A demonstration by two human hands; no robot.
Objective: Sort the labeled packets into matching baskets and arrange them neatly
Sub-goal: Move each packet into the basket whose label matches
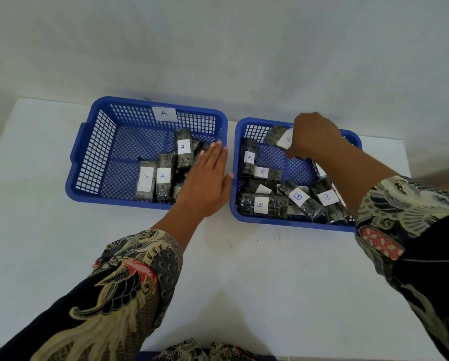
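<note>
Right now the right hand (314, 138) pinches a packet (278, 135) at the far end of the right basket (291, 221).
Its long axis slants toward the left basket (93, 157), marked A; its label is blurred. Two A packets (249, 157) lie just left of that hand. Left hand (207, 178) lies flat and open over the left basket's near right corner.

Two baskets sit side by side on the tabletop (244, 269) before me, near its far edge. The left basket (93, 152), tagged A on its far wall, holds packets marked A (183, 149) toward its right side. The right basket (244, 126) holds A packets (249, 158) at left and B packets (299, 198) along its near side.
</note>
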